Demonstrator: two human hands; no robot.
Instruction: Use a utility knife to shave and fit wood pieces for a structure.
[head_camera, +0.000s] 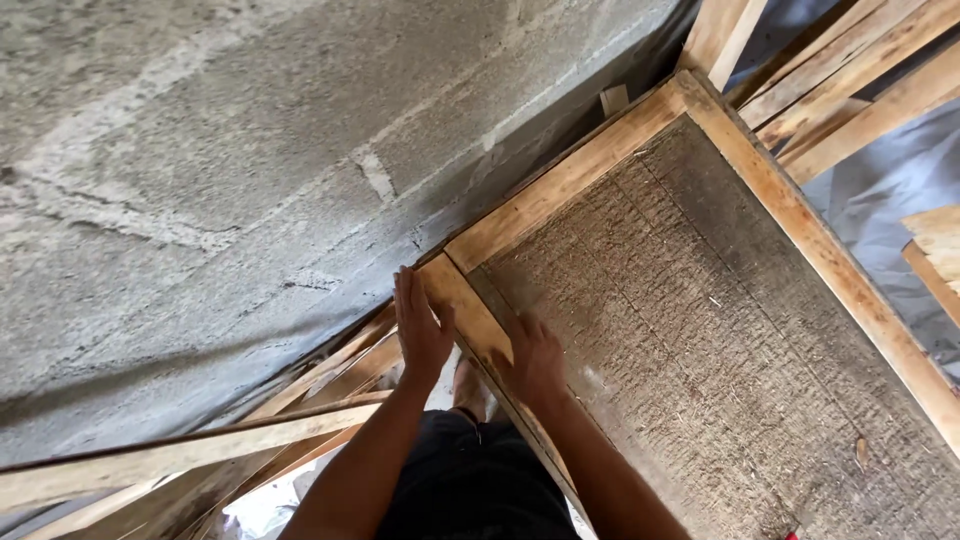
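While the rough grey concrete-block wall (250, 170) fills the whole left side, a few loose pale wooden planks (190, 455) lie slanted below it. Moving right, the left hand (420, 325) is pressed flat against the outer edge of the frame's corner, fingers straight and spread, not gripping. Just beside it the right hand (535, 362) rests palm-down on the inner edge, fingers loosely open. Both touch the big rectangular wooden frame filled with coarse brown fibre matting (700, 340), which runs up to the right, with more timber slats (850, 80) beyond it.
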